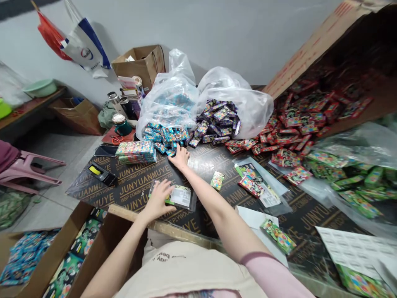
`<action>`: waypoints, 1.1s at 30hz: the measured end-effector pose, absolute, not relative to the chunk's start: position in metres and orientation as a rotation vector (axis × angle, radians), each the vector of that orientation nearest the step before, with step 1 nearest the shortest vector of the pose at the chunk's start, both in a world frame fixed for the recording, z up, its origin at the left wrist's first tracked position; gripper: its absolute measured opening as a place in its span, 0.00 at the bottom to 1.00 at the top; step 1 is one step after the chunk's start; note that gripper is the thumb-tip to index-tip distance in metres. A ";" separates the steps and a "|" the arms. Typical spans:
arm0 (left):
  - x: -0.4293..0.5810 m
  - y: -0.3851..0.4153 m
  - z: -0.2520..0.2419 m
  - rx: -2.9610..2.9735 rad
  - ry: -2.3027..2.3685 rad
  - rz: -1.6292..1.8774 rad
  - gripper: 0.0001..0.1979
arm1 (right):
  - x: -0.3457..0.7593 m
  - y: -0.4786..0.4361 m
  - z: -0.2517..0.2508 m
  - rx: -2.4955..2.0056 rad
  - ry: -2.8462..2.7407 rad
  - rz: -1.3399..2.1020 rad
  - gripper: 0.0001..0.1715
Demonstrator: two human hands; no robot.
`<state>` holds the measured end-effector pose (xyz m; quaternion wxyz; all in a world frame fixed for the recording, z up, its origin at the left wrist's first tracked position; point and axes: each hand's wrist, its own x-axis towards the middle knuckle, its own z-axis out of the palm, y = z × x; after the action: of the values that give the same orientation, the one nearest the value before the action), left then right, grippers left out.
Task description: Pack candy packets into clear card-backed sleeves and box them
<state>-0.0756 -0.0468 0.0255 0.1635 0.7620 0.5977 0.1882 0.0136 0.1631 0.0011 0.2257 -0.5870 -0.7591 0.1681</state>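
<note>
My right hand (180, 158) is at the front edge of a heap of small blue packets (169, 134). Its thumb and forefinger are apart, with one blue packet (170, 152) close by them; no firm grip shows. My left hand (159, 199) lies spread over a flat, clear-wrapped green and black pack (181, 196) with a white label, partly hiding it. A small green box (217, 180) lies right of my right forearm. Further right, a red packet (251, 186) rests on another labelled pack (269, 198) in a clear sleeve.
Plastic bags hold the blue packets and purple packets (220, 120). Red packets (291, 120) spill from a large carton (310, 45); green packets (356, 178) lie at right. At left are stacked boxes (136, 151), a phone (105, 150), a black case (101, 174) and a lidded cup (121, 125).
</note>
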 end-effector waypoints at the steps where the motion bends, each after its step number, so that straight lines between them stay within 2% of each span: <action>1: -0.066 -0.038 0.027 2.291 1.520 0.396 0.44 | 0.015 0.162 0.001 -1.611 -2.103 0.463 0.45; 4: -0.041 -0.012 0.028 2.461 1.253 0.162 0.51 | 0.048 0.150 0.005 -1.493 -2.152 0.525 0.45; 9: -0.028 0.015 0.035 2.505 1.299 0.064 0.39 | 0.154 0.104 0.028 -1.300 -2.057 0.522 0.45; 13: -0.029 0.024 0.046 2.444 1.396 0.177 0.35 | 0.201 0.059 0.046 -1.191 -2.097 0.492 0.45; 18: -0.023 0.027 0.055 2.337 1.292 0.466 0.33 | 0.202 0.029 0.049 -1.088 -2.246 0.398 0.41; 20: -0.023 0.027 0.055 2.300 1.257 0.568 0.36 | 0.199 0.026 0.050 -1.057 -2.268 0.430 0.41; 24: -0.029 0.026 0.050 2.207 1.217 0.683 0.49 | 0.199 0.029 0.055 -0.930 -2.246 0.572 0.40; 26: -0.030 0.025 0.047 2.183 1.198 0.680 0.51 | 0.201 0.031 0.056 -0.882 -2.250 0.631 0.39; 33: -0.026 0.027 0.052 2.194 1.219 0.622 0.41 | 0.203 0.029 0.053 -0.957 -2.231 0.614 0.39</action>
<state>-0.0260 0.0269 0.0523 0.2744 0.8160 0.4533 0.2312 0.2031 0.0287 0.0533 0.3132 -0.3631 -0.8461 0.2327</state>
